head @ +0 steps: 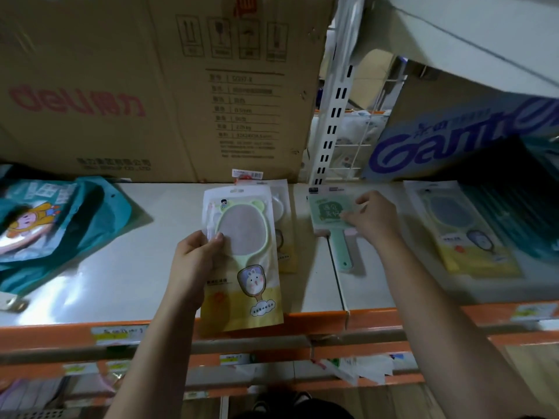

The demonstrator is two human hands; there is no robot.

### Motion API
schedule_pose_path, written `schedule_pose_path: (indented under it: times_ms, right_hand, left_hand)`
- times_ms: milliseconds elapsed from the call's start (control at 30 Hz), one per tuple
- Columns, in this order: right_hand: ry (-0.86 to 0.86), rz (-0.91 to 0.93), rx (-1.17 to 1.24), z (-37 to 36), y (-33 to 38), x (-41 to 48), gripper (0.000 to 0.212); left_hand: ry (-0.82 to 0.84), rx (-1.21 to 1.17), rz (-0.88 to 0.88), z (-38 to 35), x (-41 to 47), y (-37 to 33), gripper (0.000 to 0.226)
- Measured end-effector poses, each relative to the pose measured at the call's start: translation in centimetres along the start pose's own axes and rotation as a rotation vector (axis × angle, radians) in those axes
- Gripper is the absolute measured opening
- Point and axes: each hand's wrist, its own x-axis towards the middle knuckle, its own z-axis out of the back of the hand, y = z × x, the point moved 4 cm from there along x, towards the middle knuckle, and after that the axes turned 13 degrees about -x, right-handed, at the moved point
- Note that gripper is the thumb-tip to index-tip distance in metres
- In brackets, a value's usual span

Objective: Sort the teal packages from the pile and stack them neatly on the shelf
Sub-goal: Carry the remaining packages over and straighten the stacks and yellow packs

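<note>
The left hand (193, 261) grips a packaged green mirror (242, 261) over the shelf (121, 267). The right hand (373, 217) presses on a loose green mirror (329, 213) lying there. Teal packages (54, 225) lie far left, below a cardboard box (136, 86).

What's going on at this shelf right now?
A person is sorting packaged hand mirrors on a white shelf. The left hand grips a green bear-ear mirror package above another package lying flat. The right hand rests its fingers on a loose mint-green mirror. A further mirror package lies to the right, and teal packages sit in a loose pile at far left.
</note>
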Motion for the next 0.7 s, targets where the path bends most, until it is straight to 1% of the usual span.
schedule_pose_path:
  times_ms: [33,100,167,300,367,400,533,700]
  right_hand:
    - [-0.004,-0.001,-0.01,0.0,0.0,-0.1,0.031]
    - [-0.017,0.016,-0.026,-0.2,-0.4,-0.6,0.023]
    - [-0.033,0.04,-0.018,-0.3,-1.0,-1.4,0.015]
    - [-0.053,0.128,-0.013,0.4,-3.1,-3.3,0.01]
    - [-0.059,0.176,0.017,1.2,-4.3,-4.2,0.004]
    - [-0.071,0.202,0.039,1.7,-4.9,-4.7,0.004]
    - [-0.188,0.287,0.064,4.5,-8.3,-6.1,0.009]
    - [-0.369,0.293,0.032,8.9,-14.4,-6.3,0.01]
  left_hand:
    - [0.015,-0.012,0.009,0.0,-0.1,-0.1,0.021]
    - [0.05,-0.029,0.035,-0.2,-0.2,0.0,0.015]
    - [0.07,-0.029,0.056,-0.6,-0.4,0.0,0.014]
    - [0.097,-0.062,0.078,-2.7,-1.0,0.1,0.015]
    - [0.115,-0.053,0.074,-4.2,-1.2,0.2,0.016]
    - [0.121,-0.044,0.067,-5.0,-1.4,0.3,0.016]
    - [0.156,-0.068,0.039,-9.6,-2.5,1.0,0.014]
    - [0.19,-0.065,0.014,-17.4,-4.9,3.2,0.014]
